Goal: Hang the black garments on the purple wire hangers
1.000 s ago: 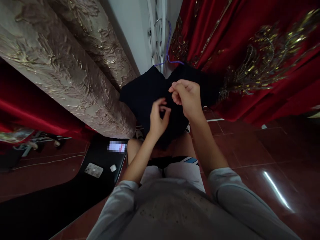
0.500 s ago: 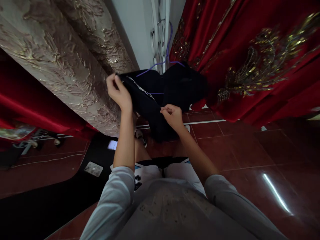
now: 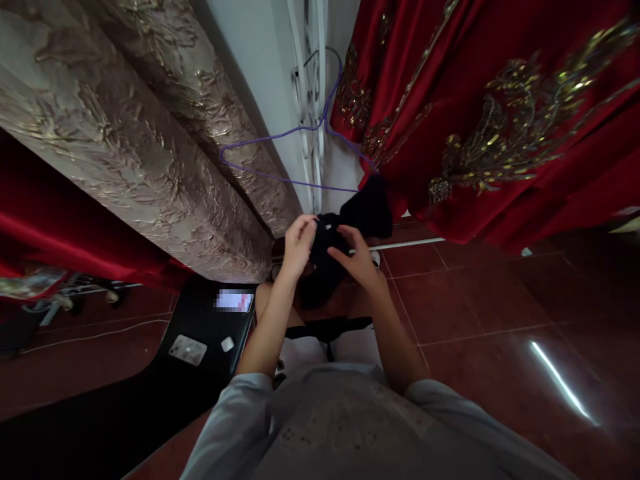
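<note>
A black garment [image 3: 367, 207] hangs from the right end of a purple wire hanger [image 3: 285, 179], while the hanger's left arm is bare. The cloth droops toward my knees, and a small white mark shows on it. My left hand [image 3: 299, 245] is closed on the garment's left edge, thumb and fingers pinched together. Just to the right, my right hand [image 3: 359, 257] has its thumb and fingers spread apart in front of the dark cloth. Whether its fingertips touch the cloth is hard to see.
The hanger hooks onto a white metal rack [image 3: 317, 100] by the wall. Beige embossed curtains [image 3: 165, 153] hang left, red sequined fabric [image 3: 480, 147] right. A black bench [image 3: 150, 393] carries a lit phone [image 3: 234, 301], a patterned phone [image 3: 188, 350] and a small white case [image 3: 227, 344].
The garment's left side has come off the hanger and dropped down. My left hand moved right and down with it. My right hand's fingers have opened.
</note>
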`<state>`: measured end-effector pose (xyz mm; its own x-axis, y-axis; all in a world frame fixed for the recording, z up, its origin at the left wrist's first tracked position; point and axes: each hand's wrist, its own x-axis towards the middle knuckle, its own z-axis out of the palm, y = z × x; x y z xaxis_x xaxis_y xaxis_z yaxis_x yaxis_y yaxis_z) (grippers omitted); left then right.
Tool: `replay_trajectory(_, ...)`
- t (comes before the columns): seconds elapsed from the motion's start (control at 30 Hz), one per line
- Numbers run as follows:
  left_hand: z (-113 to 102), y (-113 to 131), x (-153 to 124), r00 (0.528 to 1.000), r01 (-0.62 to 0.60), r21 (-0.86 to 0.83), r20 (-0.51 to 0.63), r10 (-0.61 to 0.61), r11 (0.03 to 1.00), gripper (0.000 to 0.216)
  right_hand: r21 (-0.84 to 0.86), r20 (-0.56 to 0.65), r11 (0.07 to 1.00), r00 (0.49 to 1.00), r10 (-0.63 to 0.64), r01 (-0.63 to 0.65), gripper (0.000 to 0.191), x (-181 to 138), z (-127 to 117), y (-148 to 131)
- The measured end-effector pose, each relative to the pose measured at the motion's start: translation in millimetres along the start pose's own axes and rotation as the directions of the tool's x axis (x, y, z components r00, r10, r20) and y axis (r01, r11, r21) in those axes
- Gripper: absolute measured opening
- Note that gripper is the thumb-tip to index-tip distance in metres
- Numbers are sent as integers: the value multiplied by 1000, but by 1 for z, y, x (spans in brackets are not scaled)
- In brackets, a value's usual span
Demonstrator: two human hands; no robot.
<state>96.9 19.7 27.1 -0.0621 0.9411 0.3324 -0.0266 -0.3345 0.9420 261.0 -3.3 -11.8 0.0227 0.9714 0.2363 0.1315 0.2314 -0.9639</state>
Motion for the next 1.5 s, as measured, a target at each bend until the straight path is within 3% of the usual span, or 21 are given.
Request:
replay_trajectory(0.07, 11, 18, 4, 984, -171, 189, 75, 159, 967, 36, 67, 167, 998, 986, -6, -5, 42, 5, 14, -13)
replay_trajectory(0.13, 11, 24, 3, 964, -265, 293, 112, 242, 919, 39, 103, 255, 988, 963, 83, -113, 21, 15, 19, -31)
replay_trajectory(0.23, -11, 16, -7, 959, -179, 283, 265, 103, 942, 46, 51, 319, 979, 933, 169, -195, 17, 41, 4, -62)
replay_trajectory(0.33, -41, 3, -22, 857, -95, 371, 503, -114, 924, 47, -1, 271, 998, 961, -52, 55, 15, 87, -11, -78)
replay_trajectory(0.43, -68, -6, -33, 792, -129, 504, 570, -217, 854, 37, -25, 103, 962, 958, -267, 271, 18, 137, -6, -64)
replay_trajectory(0.5, -88, -10, -35, 790, -130, 614, 539, -292, 779, 31, -45, 69, 977, 976, -205, 208, 16, 157, 2, -43)
replay_trajectory(0.6, -123, -9, -29, 796, -113, 745, 463, -389, 657, 25, -64, 52, 995, 996, -67, 70, 14, 159, -4, -16)
replay_trajectory(0.67, -145, -2, -21, 851, -128, 778, 404, -334, 615, 25, -76, 4, 996, 999, -54, 54, 22, 147, -21, -11)
replay_trajectory(0.73, -158, 11, -7, 922, -180, 783, 344, -175, 595, 22, -97, -20, 992, 997, -79, 76, 30, 133, -42, -15)
replay_trajectory(0.8, -158, 30, 13, 958, -247, 773, 287, 25, 584, 16, -124, -16, 987, 994, -108, 105, 34, 122, -57, -26)
replay_trajectory(0.93, -123, 71, 58, 927, -369, 686, 219, 305, 627, 7, -181, -11, 977, 994, -112, 108, 33, 105, -57, -46)
replay_trajectory(1.0, -102, 85, 77, 912, -408, 627, 250, 324, 664, 10, -198, 47, 973, 992, -114, 122, 30, 95, -53, -54)
replay_trajectory(1.07, -86, 92, 91, 913, -407, 573, 291, 287, 711, 26, -210, 97, 956, 977, -189, 206, 18, 85, -54, -60)
replay_trajectory(1.13, -80, 94, 102, 917, -386, 546, 317, 243, 744, 43, -240, -11, 915, 942, -337, 324, 22, 80, -68, -67)
replay_trajectory(1.2, -82, 95, 109, 912, -388, 562, 349, 217, 731, 51, -299, -218, 877, 867, -447, 377, 35, 82, -93, -73)
replay_trajectory(1.23, -85, 96, 111, 905, -401, 580, 371, 209, 709, 52, -318, -288, 873, 840, -459, 369, 35, 85, -109, -77)
replay_trajectory(1.27, -87, 97, 113, 898, -416, 597, 390, 205, 686, 52, -321, -295, 882, 848, -440, 346, 31, 90, -125, -81)
replay_trajectory(1.33, -92, 98, 116, 894, -431, 617, 394, 216, 659, 47, -285, -91, 920, 948, -306, 269, 19, 101, -155, -90)
replay_trajectory(1.4, -94, 96, 119, 902, -424, 620, 354, 247, 660, 36, -230, 186, 956, 973, -139, 181, 19, 114, -175, -101)
replay_trajectory(1.43, -93, 94, 120, 906, -420, 617, 333, 263, 665, 29, -204, 240, 966, 965, -105, 156, 22, 122, -180, -106)
replay_trajectory(1.5, -88, 87, 121, 905, -425, 613, 314, 289, 666, 18, -199, 116, 966, 982, -147, 168, 28, 136, -180, -115)
